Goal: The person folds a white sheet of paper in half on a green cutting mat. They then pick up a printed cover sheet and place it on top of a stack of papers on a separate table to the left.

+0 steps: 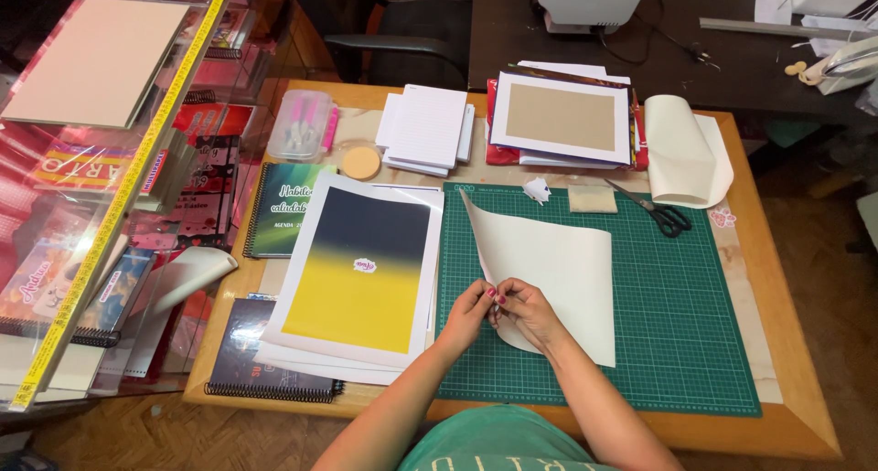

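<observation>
A cream sheet [553, 265] lies on the green cutting mat [681, 334], its left side curled up off the mat. My left hand [469, 308] and my right hand [528, 312] meet at the sheet's near left corner, fingertips pinching its edge. Both thumbs press together on the paper. The corner under my fingers is hidden.
A dark-to-yellow printed sheet [361, 270] tops a paper stack left of the mat. Scissors [660, 214], a rolled cream sheet [681, 151], lined paper stack [425, 128], framed cardboard pile [562, 119], spiral notebooks [279, 210], and a clear shelf [101, 114] surround the wooden table [796, 407].
</observation>
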